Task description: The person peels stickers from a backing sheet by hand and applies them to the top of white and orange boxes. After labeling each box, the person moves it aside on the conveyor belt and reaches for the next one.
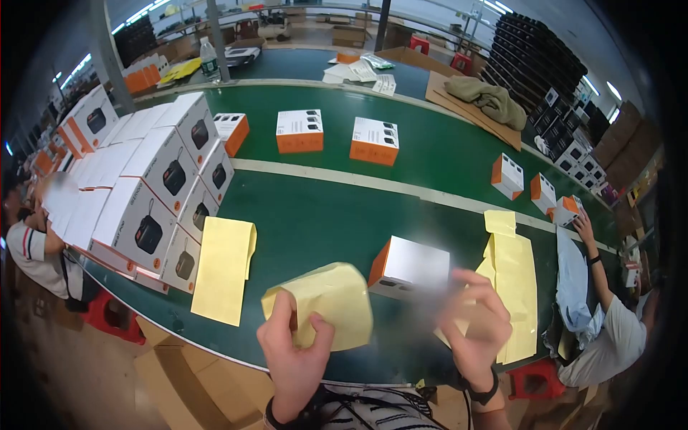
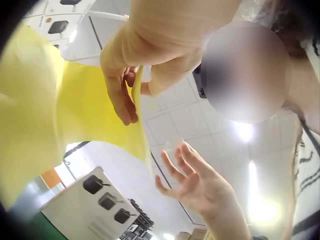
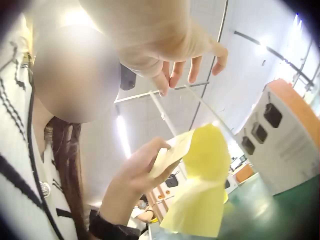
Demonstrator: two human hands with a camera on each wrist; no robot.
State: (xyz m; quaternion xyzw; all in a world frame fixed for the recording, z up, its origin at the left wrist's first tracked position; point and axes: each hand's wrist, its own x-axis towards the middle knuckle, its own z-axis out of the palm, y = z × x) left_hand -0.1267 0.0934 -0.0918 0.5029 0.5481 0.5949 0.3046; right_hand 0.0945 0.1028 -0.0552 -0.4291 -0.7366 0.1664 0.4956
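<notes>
In the head view my left hand (image 1: 295,352) pinches a yellow envelope (image 1: 340,304) between thumb and fingers near its lower left edge, above the green table. The left wrist view shows the fingers bent over the edge of its yellow sheet (image 2: 90,107). To the right, my right hand (image 1: 479,326) is raised, partly blurred, at the near right corner of a white and orange box (image 1: 416,266). Seen from the right wrist, that hand (image 3: 165,50) has its fingers spread apart and holds nothing. The box lies on the table, black product pictures on its side.
Stacked white boxes (image 1: 147,179) fill the table's left. One yellow envelope (image 1: 222,269) lies beside them; more envelopes (image 1: 516,287) lie at right. Along the green belt (image 1: 444,154) behind stand several boxes. At far right another person's hand (image 1: 584,226) touches a box (image 1: 566,211).
</notes>
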